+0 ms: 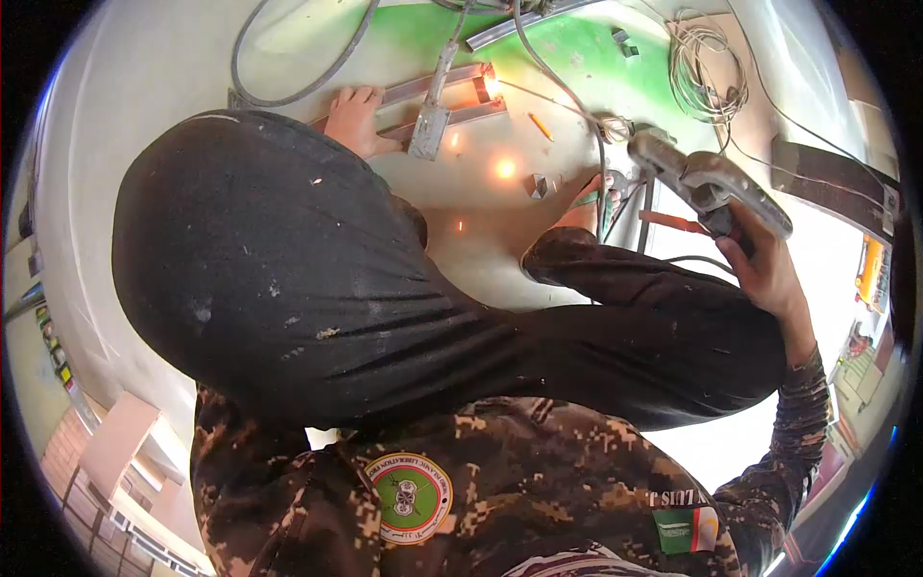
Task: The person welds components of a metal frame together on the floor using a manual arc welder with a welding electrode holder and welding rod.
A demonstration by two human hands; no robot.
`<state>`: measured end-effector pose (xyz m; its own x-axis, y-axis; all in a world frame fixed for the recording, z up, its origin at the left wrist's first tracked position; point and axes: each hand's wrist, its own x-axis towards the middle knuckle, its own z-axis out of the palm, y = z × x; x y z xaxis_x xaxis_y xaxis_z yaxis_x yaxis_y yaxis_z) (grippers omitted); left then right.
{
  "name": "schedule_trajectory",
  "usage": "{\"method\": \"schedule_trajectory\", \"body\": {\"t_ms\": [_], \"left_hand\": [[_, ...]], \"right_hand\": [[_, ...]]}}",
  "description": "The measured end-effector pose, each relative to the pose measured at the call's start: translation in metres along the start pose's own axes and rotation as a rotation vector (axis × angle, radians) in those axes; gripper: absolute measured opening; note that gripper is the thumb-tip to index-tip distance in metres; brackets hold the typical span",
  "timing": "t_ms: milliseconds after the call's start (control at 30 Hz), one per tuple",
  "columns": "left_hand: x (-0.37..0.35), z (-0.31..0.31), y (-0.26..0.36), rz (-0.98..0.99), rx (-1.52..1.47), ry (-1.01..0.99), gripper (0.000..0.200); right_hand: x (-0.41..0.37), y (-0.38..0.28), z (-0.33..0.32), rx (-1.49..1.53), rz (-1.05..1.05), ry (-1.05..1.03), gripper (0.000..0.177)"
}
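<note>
My left hand [353, 122] lies over a metal frame [461, 111] of rectangular bars on the floor, fingers over the upper bar and thumb near the lower one. A worn welding ground clamp [430, 132] sits across the frame beside it. In my right hand [764, 264] is a grey welding electrode holder [711, 178], with an orange-red piece [670, 221] sticking out near my fingers. A thin welding rod [548, 97] runs from the holder side to the frame's corner, where a bright glow and sparks show.
A yellow-orange pencil-like stick [540, 127] and a small metal piece [540, 186] lie on the floor. Cables [562, 82] loop around the frame. A wire coil [707, 72] lies at upper right, a metal bar [524, 24] at the top. My foot [582, 207] is near the sparks.
</note>
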<state>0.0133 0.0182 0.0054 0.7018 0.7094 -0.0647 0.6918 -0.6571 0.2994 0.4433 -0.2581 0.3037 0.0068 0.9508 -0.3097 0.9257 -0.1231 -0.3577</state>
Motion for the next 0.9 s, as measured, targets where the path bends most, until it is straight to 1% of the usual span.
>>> {"method": "schedule_trajectory", "body": {"t_ms": [33,67,133,267,367,500,600,667,700,733,800,867,900], "left_hand": [[0.000,-0.001,0.001,0.003,0.003,-0.006,0.095],[0.001,-0.001,0.001,0.004,0.004,-0.011,0.095],[0.000,-0.002,0.002,-0.001,0.006,-0.017,0.094],[0.000,0.001,0.000,0.013,-0.003,0.008,0.094],[0.000,0.001,0.000,0.015,-0.002,-0.001,0.093],[0.000,0.000,0.000,0.006,0.011,-0.010,0.093],[0.000,0.006,-0.002,0.011,0.001,0.009,0.092],[0.002,0.006,-0.003,0.024,0.066,0.082,0.088],[0.002,0.006,-0.003,0.023,0.066,0.082,0.088],[0.003,0.004,-0.004,0.012,0.067,0.059,0.088],[0.006,0.002,-0.005,-0.009,0.063,0.016,0.088],[0.008,0.006,-0.001,-0.038,0.053,-0.017,0.089],[0.013,0.002,0.001,-0.077,0.105,-0.149,0.092]], "right_hand": [[0.000,-0.015,-0.002,0.036,0.102,-0.035,0.039],[0.001,-0.015,-0.002,0.037,0.104,-0.034,0.039],[0.002,-0.012,-0.002,-0.101,-0.066,-0.054,0.027],[0.001,-0.011,-0.003,-0.111,-0.057,-0.103,0.030],[0.005,-0.013,-0.001,-0.093,-0.067,-0.067,0.029],[0.008,-0.014,-0.003,-0.124,-0.087,-0.083,0.028],[0.009,-0.016,-0.004,-0.137,-0.065,-0.122,0.028],[0.011,-0.018,-0.010,-0.187,-0.082,-0.105,0.025],[0.010,-0.020,-0.008,-0.149,-0.089,-0.068,0.026],[0.010,-0.020,-0.005,-0.108,-0.094,-0.029,0.026],[0.009,-0.010,-0.006,-0.081,-0.054,-0.067,0.029],[0.011,-0.003,-0.008,-0.207,-0.191,-0.106,0.030],[0.013,-0.009,-0.003,-0.035,-0.103,-0.058,0.028]]}}
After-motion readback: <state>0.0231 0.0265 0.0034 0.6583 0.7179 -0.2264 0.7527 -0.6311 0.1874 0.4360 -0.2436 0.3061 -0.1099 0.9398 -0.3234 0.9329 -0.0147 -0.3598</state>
